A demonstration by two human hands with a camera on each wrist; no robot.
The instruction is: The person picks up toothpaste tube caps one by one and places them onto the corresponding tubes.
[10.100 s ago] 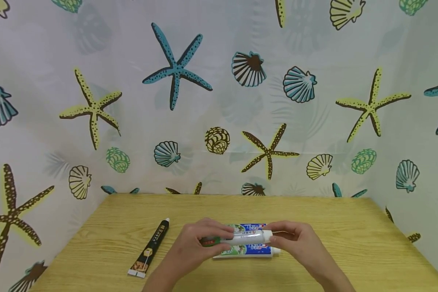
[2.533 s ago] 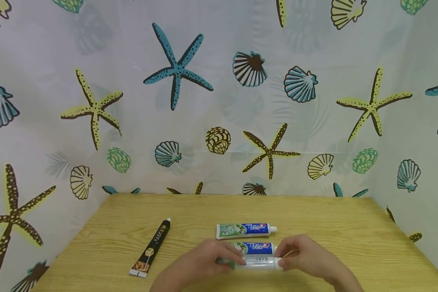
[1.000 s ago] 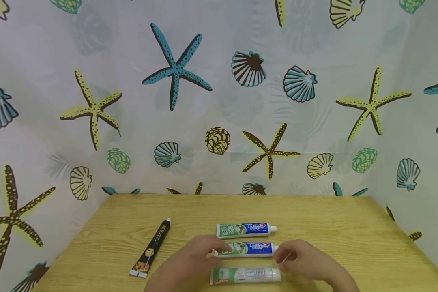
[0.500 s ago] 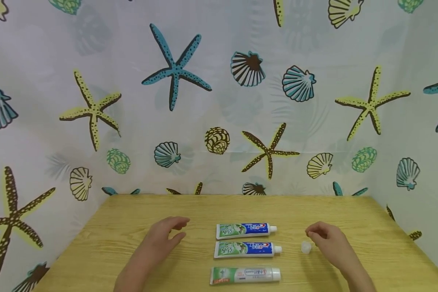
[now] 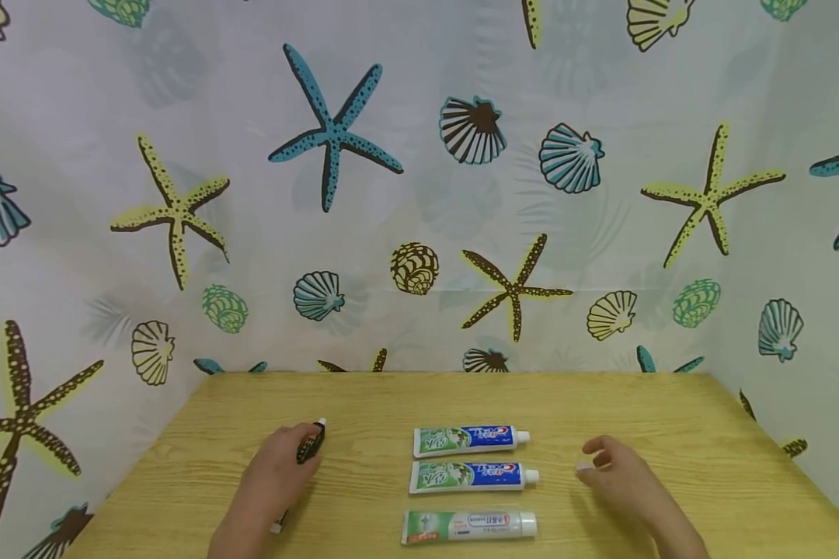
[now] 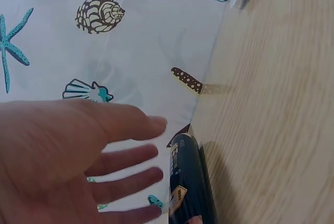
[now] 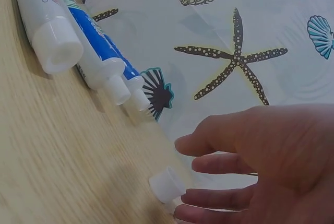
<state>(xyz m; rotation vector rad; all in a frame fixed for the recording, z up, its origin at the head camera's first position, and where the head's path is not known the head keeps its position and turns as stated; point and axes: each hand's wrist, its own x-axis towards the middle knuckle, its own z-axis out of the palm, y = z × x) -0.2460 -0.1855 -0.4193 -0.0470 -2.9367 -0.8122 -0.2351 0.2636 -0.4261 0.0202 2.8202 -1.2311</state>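
Note:
My left hand [image 5: 273, 481] reaches over a black toothpaste tube [image 5: 311, 446] at the left, hiding much of it in the head view. In the left wrist view the thumb and fingers are spread, with the tube just beyond the fingertips. At the right, my right hand [image 5: 622, 481] is beside a small white cap [image 7: 167, 184]. Its fingers are extended and parted from the thumb, fingertips right at the cap. Between the hands lie two blue-and-green toothpaste tubes [image 5: 466, 439] and, nearest me, a white-and-green toothpaste tube [image 5: 485, 525].
The wooden table [image 5: 363, 396] carries everything. A white curtain [image 5: 419, 194] printed with starfish and shells closes off the back and both sides. The three middle tubes lie roughly parallel, their capped ends pointing right.
Both hands held the white-and-green toothpaste tube earlier; it now lies nearest me. My left hand has moved left over the black tube, my right hand out to the white cap.

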